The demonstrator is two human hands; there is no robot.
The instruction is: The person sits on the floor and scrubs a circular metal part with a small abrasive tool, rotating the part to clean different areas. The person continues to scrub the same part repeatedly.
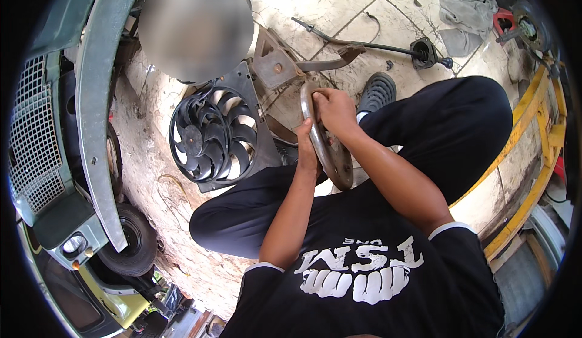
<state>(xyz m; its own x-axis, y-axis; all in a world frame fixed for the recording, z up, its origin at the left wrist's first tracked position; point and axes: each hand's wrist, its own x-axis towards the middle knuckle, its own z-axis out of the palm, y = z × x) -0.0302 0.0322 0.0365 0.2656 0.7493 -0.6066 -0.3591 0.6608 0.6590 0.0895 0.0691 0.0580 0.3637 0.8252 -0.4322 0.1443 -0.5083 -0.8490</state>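
Note:
Above my lap I hold a long, rounded, brownish-grey metal part (316, 137), tilted with its lower end near my crossed legs. My right hand (335, 115) is closed on its upper end, fingers curled over the rim. My left hand (307, 149) grips its left side, the thumb laid along the rim; most of the other fingers are hidden. Just left of the part lies a black radiator fan (212, 135) in its square shroud. Beyond my hands a rusty metal bracket (277, 68) with a curved arm rests on the tiles.
A long rod with a black base (423, 53) lies on the far floor, near a grey rag (465, 14). At the right stands a yellow metal frame (533, 105). A vehicle front with a metal bumper (100, 114) and a tyre (130, 241) fills the left. A round blur covers the upper left.

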